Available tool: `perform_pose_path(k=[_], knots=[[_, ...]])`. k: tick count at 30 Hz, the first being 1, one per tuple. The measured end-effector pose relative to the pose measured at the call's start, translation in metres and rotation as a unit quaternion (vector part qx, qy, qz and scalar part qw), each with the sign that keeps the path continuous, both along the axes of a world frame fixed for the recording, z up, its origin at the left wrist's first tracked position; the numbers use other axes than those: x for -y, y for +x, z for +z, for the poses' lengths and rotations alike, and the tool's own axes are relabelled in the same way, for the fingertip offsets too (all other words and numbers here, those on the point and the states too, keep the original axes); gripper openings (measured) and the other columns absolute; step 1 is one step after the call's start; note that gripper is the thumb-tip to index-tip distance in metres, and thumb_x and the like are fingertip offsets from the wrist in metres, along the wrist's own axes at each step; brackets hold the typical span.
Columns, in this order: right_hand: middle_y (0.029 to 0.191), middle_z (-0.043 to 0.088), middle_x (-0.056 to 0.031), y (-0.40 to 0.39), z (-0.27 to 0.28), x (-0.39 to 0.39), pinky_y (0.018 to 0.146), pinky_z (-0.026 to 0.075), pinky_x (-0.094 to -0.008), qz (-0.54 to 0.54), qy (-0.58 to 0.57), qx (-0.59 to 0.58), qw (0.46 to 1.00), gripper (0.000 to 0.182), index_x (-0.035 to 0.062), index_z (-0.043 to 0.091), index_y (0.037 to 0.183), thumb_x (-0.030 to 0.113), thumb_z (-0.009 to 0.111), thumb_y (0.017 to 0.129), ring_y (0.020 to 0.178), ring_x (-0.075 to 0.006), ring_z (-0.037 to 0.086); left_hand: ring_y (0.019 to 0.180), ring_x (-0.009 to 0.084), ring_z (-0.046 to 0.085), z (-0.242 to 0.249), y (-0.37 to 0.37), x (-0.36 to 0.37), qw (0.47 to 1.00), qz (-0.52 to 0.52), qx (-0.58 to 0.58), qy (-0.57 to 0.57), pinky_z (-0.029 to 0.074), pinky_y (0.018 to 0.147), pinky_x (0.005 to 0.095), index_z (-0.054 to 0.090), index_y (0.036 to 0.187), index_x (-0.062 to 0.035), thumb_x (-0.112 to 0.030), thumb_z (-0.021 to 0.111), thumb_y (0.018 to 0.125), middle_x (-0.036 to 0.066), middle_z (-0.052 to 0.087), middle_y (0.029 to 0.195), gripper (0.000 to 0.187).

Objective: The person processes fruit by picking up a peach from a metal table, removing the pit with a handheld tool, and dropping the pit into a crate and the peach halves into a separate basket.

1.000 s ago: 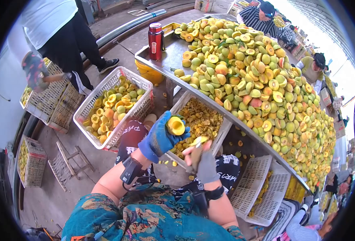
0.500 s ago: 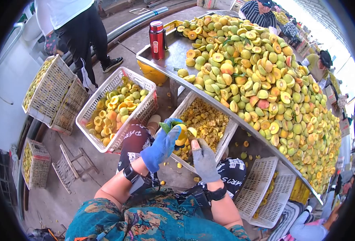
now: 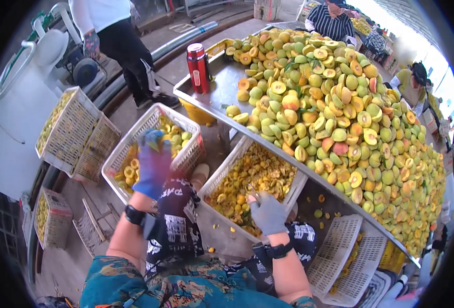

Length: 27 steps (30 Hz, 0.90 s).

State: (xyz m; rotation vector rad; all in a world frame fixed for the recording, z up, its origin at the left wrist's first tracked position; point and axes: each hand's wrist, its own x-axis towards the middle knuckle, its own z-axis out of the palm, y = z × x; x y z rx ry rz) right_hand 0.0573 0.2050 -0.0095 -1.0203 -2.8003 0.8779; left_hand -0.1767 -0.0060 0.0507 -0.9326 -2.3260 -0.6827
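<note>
My left hand [image 3: 152, 164], in a blue glove, is smeared by motion over the left white crate [image 3: 115, 173]. Something green and yellow shows at its fingers, too blurred to name. Halved yellow-green fruit [image 3: 174, 134], looking like peaches or apricots, lies in that crate. My right hand [image 3: 266, 213], in a grey glove with a bare thumb tip, is closed over the near side of the middle white crate [image 3: 221, 180]. A small thin metal tool [image 3: 253, 189] sticks out from its fingers. Fruit pits and scraps [image 3: 257, 172] fill that crate.
A metal table [image 3: 221, 87] carries a large heap of halved fruit [image 3: 329, 118] and a red thermos [image 3: 198, 69]. White crates [image 3: 334, 246] lean at right; filled crates [image 3: 65, 128] are stacked at left. A low stool [image 3: 89, 226] stands nearby. One person [image 3: 119, 46] stands; others work behind the heap.
My left hand has moved left from the middle crate to over the left crate, taking a yellow fruit piece and leaf away. My right hand stays near the pit crate. The standing person has shifted.
</note>
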Motion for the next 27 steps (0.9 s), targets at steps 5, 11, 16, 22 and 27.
perform_pose_path(k=[5, 11, 16, 22, 27], knots=[[0.088, 0.067, -0.0181, 0.005, -0.014, -0.020, 0.068, 0.051, -0.0494, -0.050, -0.001, -0.049, 0.998, 0.037, 0.0094, 0.061, 0.097, 0.045, 0.055, 0.091, 0.079, -0.0400, 0.065, 0.131, 0.0424, 0.041, 0.000, -0.069, -0.013, 0.994, 0.091, 0.042, -0.043, 0.035, 0.108, 0.0451, 0.054, 0.125, -0.0041, -0.023, 0.068, 0.086, 0.026, 0.042, 0.139, 0.046], [0.088, 0.067, -0.0160, 0.002, -0.010, -0.018, 0.066, 0.052, -0.0477, -0.021, -0.101, -0.096, 0.990, 0.035, 0.0100, 0.062, 0.097, 0.044, 0.061, 0.089, 0.076, -0.0383, 0.066, 0.131, 0.0408, 0.041, -0.037, -0.137, -0.180, 0.969, -0.171, 0.155, -0.090, 0.036, 0.108, 0.0429, 0.056, 0.127, -0.0094, -0.025, 0.067, 0.086, 0.024, 0.042, 0.140, 0.045], [0.085, 0.067, -0.0142, -0.007, -0.010, -0.027, 0.063, 0.052, -0.0451, -0.034, -0.130, -0.155, 0.979, 0.033, 0.0106, 0.061, 0.096, 0.042, 0.064, 0.087, 0.074, -0.0362, 0.066, 0.125, 0.0420, 0.047, -0.074, -0.175, -0.305, 0.955, -0.138, 0.173, -0.195, 0.040, 0.105, 0.0454, 0.057, 0.128, -0.0150, -0.024, 0.059, 0.085, 0.024, 0.041, 0.142, 0.044], [0.083, 0.066, -0.0147, -0.007, -0.003, -0.034, 0.062, 0.051, -0.0435, -0.035, -0.182, -0.163, 0.969, 0.033, 0.0093, 0.062, 0.095, 0.041, 0.066, 0.087, 0.074, -0.0352, 0.065, 0.119, 0.0403, 0.054, -0.157, -0.225, -0.355, 0.966, -0.043, 0.156, -0.204, 0.045, 0.100, 0.0468, 0.060, 0.123, -0.0132, -0.022, 0.056, 0.084, 0.022, 0.050, 0.135, 0.041], [0.085, 0.067, -0.0149, -0.005, -0.004, -0.037, 0.065, 0.052, -0.0431, -0.051, -0.197, -0.158, 0.966, 0.037, 0.0087, 0.063, 0.101, 0.043, 0.067, 0.086, 0.077, -0.0351, 0.066, 0.110, 0.0362, 0.061, -0.098, -0.179, -0.331, 0.909, -0.084, 0.264, -0.311, 0.047, 0.098, 0.0411, 0.061, 0.123, -0.0115, -0.025, 0.059, 0.083, 0.019, 0.063, 0.118, 0.042]])
